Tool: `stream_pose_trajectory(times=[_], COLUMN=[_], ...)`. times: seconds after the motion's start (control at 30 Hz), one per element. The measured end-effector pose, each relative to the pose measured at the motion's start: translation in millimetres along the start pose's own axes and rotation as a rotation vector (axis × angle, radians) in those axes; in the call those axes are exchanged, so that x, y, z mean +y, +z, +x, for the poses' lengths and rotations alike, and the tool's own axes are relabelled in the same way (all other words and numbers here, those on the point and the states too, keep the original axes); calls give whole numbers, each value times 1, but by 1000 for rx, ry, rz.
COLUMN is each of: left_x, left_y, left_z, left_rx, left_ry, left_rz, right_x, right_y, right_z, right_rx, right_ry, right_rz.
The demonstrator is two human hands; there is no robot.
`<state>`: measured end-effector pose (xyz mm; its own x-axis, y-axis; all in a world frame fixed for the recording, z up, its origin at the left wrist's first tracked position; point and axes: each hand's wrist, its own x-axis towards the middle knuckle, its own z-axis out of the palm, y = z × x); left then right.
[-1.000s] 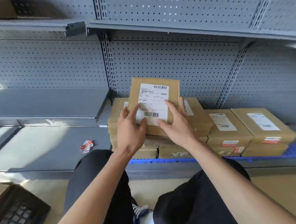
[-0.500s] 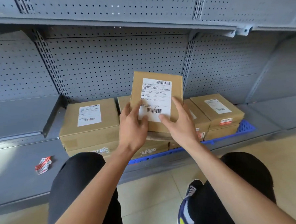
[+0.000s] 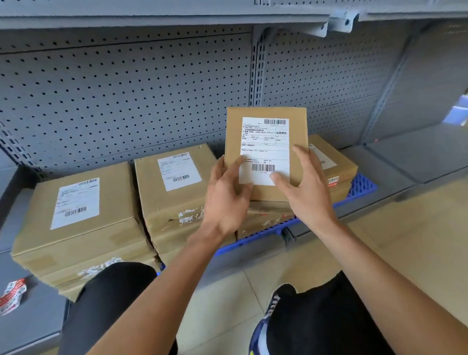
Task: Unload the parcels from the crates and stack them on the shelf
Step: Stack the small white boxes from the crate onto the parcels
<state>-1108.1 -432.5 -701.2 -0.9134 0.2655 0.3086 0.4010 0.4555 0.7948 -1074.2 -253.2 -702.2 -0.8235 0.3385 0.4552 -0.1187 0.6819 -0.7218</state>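
A flat cardboard parcel (image 3: 266, 136) with a white shipping label stands tilted up in front of the pegboard back wall. My left hand (image 3: 226, 197) grips its lower left edge, thumb on the label. My right hand (image 3: 305, 189) grips its lower right edge, thumb near the barcode. The parcel is held above a row of stacked cardboard parcels on the bottom shelf: a left stack (image 3: 75, 224), a middle stack (image 3: 172, 187) and a right stack (image 3: 334, 167), which sit on a blue plastic pallet (image 3: 362, 185).
The grey metal shelf (image 3: 425, 158) runs on to the right, and an upper shelf (image 3: 161, 19) hangs overhead. A crumpled red and white wrapper (image 3: 10, 295) lies on the shelf at left. My knees and a shoe (image 3: 263, 330) are over the beige tiled floor.
The view has swung to the right, so the stacked parcels now sit further left in the picture. Both hands keep holding the labelled parcel upright over the stacks.
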Motion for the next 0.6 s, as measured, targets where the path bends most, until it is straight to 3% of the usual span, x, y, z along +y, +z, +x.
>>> stream_pose_trajectory(times=[0.17, 0.33, 0.6], left_x=[-7, -20, -60], left_y=[24, 42, 54], left_z=[29, 55, 76], left_rx=[-90, -146, -199], left_ry=[-10, -32, -80], left_rz=[-69, -36, 103], right_x=[20, 51, 96], right_y=[-6, -2, 24], right_z=[28, 58, 92], right_rx=[-24, -201, -370], right_ry=[31, 141, 186], right_rz=[-63, -208, -209])
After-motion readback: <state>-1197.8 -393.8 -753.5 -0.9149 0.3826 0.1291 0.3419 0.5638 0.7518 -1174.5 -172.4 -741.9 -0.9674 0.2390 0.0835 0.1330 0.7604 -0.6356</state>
